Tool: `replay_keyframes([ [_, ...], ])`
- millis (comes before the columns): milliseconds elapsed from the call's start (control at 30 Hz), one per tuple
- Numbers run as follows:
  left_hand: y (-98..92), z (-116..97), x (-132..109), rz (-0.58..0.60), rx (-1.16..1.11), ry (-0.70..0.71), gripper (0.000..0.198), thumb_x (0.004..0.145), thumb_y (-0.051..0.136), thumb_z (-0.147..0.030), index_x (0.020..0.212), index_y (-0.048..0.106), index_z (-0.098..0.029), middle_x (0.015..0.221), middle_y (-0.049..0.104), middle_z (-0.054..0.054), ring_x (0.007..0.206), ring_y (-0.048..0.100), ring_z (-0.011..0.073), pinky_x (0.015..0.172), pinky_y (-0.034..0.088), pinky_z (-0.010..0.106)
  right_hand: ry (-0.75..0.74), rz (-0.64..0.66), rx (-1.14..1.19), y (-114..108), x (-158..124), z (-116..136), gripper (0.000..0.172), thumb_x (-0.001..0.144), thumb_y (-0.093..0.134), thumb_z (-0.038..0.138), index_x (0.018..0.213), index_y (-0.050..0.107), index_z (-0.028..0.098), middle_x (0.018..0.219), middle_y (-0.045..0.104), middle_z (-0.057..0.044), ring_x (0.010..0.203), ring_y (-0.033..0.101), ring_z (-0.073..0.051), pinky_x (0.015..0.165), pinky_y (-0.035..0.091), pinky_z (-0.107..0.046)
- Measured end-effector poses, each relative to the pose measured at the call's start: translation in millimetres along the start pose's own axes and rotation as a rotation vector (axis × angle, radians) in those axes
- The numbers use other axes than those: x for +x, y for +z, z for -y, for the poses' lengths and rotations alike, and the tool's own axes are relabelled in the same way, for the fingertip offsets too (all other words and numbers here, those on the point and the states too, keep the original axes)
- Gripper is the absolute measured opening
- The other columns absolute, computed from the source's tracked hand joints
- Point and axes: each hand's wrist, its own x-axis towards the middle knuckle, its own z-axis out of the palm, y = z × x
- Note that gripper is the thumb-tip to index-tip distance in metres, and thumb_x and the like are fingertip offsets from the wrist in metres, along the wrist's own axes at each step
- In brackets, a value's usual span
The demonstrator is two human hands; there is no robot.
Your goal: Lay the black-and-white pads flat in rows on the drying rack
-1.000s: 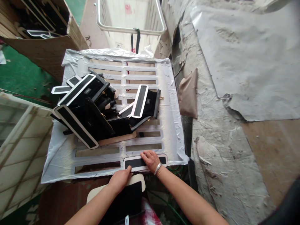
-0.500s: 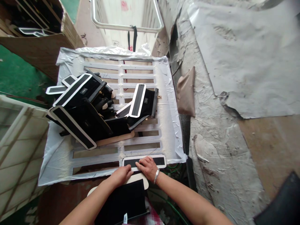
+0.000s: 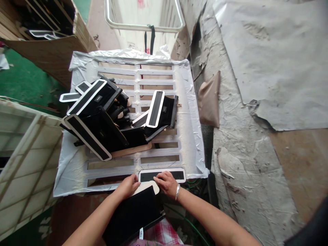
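Pressing one black strip (image 3: 176, 176) flat: right hand (image 3: 167, 183), grip apart; left hand (image 3: 128, 186) grip clamped on one black panel (image 3: 133, 215).

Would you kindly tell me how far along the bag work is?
Seemingly done: a pile of black bags lies on the slatted table. In hand: the left hand holds a black bag body; the right hand presses a white-edged base panel. Possibly left: more pieces sit in the cardboard box.

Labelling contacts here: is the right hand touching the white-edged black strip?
Touching. The head view shows the right hand lying flat on the white-edged black strip, covering its middle.
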Motion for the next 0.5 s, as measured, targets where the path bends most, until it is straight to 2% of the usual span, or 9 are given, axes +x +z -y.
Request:
replay_keyframes([
  [133,5.5,-7.0,2.5,-0.046,-0.063,-0.091,0.015,0.083,0.054,-0.026,0.077,0.051,-0.013,0.07,0.055,0.003,0.066,0.047,0.0134,0.06,0.03,0.022,-0.03,0.037,-0.031,-1.0,3.5,-2.9,0.037,0.081,0.052,0.021,0.118,0.056,0.019,0.103,0.061,-0.007,0.092,0.048,-0.019,0.083,0.039,-0.036],
  [233,9.9,-10.0,6.7,-0.105,-0.105,-0.156,0.027,0.086,0.049,-0.03,0.065,0.048,-0.013,0.066,0.053,0.004,0.064,0.045,0.0134,0.059,0.028,0.024,-0.073,-0.014,-0.068,9.2,11.2,-7.3,0.016,0.08,0.052,0.025,0.089,0.064,0.019,0.086,0.062,-0.005,0.079,0.049,-0.017,0.077,0.039,-0.035],
  [267,11.2,-10.3,7.7,-0.117,-0.124,-0.175,0.031,0.087,0.047,-0.031,0.062,0.048,-0.013,0.064,0.052,0.004,0.063,0.045,0.0132,0.058,0.027,0.024,-0.08,-0.046,-0.076,15.1,14.3,-8.4,0.014,0.081,0.051,0.026,0.079,0.063,0.019,0.078,0.061,-0.004,0.073,0.048,-0.016,0.075,0.04,-0.034],
  [333,13.5,-10.8,8.3,-0.134,-0.164,-0.203,0.034,0.088,0.046,-0.033,0.059,0.048,-0.013,0.062,0.051,0.003,0.062,0.045,0.0127,0.057,0.028,0.023,-0.064,-0.098,-0.085,28.8,20.1,-8.7,0.022,0.085,0.047,0.026,0.069,0.061,0.018,0.064,0.056,-0.002,0.064,0.047,-0.014,0.07,0.04,-0.032],
  [400,15.7,-11.3,6.9,-0.144,-0.199,-0.221,0.035,0.087,0.045,-0.034,0.06,0.05,-0.012,0.061,0.051,0.003,0.062,0.046,0.0124,0.057,0.029,0.022,-0.009,-0.123,-0.087,42.6,24.2,-6.7,0.027,0.089,0.042,0.027,0.075,0.063,0.016,0.067,0.058,-0.004,0.065,0.05,-0.015,0.068,0.043,-0.032],
  [500,19.2,-12.6,4.3,-0.136,-0.22,-0.243,0.034,0.087,0.045,-0.033,0.061,0.052,-0.012,0.06,0.052,0.002,0.062,0.047,0.0122,0.057,0.031,0.021,0.039,-0.125,-0.082,58.7,25.8,-1.8,0.032,0.092,0.036,0.028,0.098,0.062,0.011,0.086,0.065,-0.011,0.079,0.058,-0.018,0.072,0.048,-0.03],
])
